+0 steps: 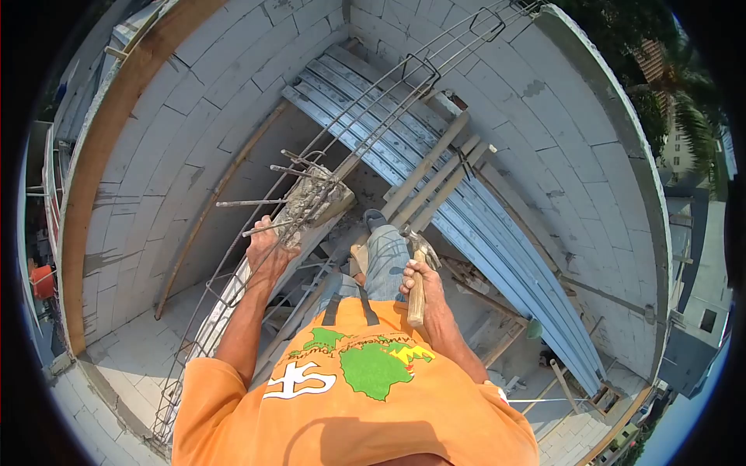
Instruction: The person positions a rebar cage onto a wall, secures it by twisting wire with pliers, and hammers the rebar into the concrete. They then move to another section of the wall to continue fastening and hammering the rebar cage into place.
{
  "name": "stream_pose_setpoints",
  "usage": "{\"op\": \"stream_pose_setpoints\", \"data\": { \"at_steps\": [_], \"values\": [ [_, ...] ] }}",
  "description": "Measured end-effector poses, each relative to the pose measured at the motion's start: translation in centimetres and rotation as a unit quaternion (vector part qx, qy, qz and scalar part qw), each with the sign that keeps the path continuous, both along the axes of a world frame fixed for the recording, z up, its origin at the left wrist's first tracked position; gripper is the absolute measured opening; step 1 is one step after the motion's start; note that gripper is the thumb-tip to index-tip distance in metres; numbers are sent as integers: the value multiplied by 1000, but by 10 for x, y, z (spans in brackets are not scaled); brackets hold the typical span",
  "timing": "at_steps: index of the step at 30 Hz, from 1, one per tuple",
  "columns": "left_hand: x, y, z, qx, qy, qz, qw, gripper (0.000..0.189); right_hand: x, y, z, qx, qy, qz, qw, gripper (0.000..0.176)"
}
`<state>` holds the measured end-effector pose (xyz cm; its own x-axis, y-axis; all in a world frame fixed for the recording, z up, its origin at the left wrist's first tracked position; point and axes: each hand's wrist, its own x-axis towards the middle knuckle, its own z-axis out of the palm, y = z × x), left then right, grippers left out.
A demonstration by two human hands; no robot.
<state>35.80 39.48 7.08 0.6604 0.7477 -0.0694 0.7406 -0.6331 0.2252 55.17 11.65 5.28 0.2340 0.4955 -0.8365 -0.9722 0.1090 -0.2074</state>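
My right hand (422, 281) is closed round the wooden handle of a hammer (416, 303), whose metal head points away from me, close to my knee. My left hand (270, 252) has its fingers curled at a steel reinforcing bar (260, 229) at the near left side of a rough concrete column top (322, 198). Several bar ends stick out of this concrete to the left and upward. A long rebar cage (381, 116) of thin rods and stirrups passes over the column. What lies under the left palm is hidden.
Grey block walls (536, 116) surround a deep space below me. Ribbed metal sheets (505, 256) curve across it on the right, with wooden beams (431, 175) laid over them. My shoe (375, 219) rests near the beams. A wooden board (101, 163) edges the left wall.
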Motion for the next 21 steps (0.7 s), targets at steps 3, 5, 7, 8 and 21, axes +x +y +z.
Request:
{"op": "stream_pose_setpoints", "data": {
  "at_steps": [3, 5, 7, 8, 21],
  "values": [
    [-3, -2, -3, -1, -13, -1, 1000, 85, -25, -2, -10, 16, 59, -43, 997, 12],
    [-7, -2, -10, 7, -28, 12, 1000, 85, -34, 11, -2, -15, 64, -60, 996, 13],
    [-5, -3, -18, 6, -19, 11, 1000, 82, -36, 19, -5, 3, 87, -47, 995, 13],
    [-5, -2, -20, 24, -28, 10, 999, 82, -38, 23, -10, 6, 98, -34, 995, 14],
    [-1, -5, -15, -3, 22, 51, 998, 74, -31, 72, 13, -33, 95, -15, 995, 13]
  ]
}}
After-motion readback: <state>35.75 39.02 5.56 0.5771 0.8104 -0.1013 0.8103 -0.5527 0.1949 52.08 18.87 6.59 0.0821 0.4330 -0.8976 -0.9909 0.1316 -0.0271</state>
